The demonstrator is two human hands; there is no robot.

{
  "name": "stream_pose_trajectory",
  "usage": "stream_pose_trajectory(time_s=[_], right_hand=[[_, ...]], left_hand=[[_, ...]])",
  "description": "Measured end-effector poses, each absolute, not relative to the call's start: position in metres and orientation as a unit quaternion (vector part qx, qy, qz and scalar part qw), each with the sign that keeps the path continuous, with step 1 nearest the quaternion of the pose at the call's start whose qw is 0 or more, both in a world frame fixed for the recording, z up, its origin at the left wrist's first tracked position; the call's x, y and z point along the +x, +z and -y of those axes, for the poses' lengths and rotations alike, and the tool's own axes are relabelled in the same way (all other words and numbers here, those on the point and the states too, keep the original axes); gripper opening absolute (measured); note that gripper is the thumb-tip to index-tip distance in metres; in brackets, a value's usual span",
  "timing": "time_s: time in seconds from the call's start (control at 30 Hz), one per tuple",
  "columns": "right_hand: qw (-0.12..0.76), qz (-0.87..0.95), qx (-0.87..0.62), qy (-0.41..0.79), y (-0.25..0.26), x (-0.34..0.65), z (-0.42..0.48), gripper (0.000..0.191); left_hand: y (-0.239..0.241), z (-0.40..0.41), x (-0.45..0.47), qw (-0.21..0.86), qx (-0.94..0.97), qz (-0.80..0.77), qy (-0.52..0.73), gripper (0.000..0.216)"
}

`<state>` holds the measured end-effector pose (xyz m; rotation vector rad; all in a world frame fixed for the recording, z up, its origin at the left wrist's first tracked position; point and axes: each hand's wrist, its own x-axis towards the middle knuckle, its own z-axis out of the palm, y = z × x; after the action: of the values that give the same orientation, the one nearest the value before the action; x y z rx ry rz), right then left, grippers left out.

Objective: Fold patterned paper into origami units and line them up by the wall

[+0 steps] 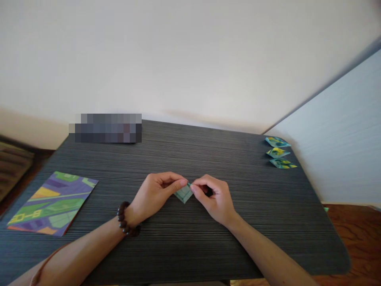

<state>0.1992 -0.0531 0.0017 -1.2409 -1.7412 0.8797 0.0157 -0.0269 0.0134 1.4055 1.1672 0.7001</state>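
Observation:
Both hands meet at the middle of a dark striped table (190, 159). My left hand (156, 193), with a dark bead bracelet (126, 220) on its wrist, pinches the left side of a small folded piece of pale green paper (183, 194). My right hand (212, 198) pinches the paper's right side with thumb and forefinger. The paper rests low against the tabletop, its lower point showing between my fingers.
A stack of colourful patterned sheets (53, 202) lies at the left of the table. Three folded blue-green paper pieces (278, 153) sit in a row near the far right edge. A blurred dark object (105, 128) lies at the back left. A white wall rises behind.

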Motion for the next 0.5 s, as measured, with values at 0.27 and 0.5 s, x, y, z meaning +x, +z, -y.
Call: stream_pose_trajectory(time_s=[0.27, 0.5], right_hand=[[0.391, 0.669, -0.515, 0.365, -0.0009, 0.2002, 0.0514, 0.018], [0.411, 0.646, -0.526, 0.371, -0.0034, 0.1988, 0.0514, 0.018]], left_hand=[[0.0170, 0.0261, 0.0153, 0.572, 0.577, -0.504, 0.293, 0.022], [0.0134, 0.0240, 0.0115, 0.620, 0.570, -0.454, 0.291, 0.024]])
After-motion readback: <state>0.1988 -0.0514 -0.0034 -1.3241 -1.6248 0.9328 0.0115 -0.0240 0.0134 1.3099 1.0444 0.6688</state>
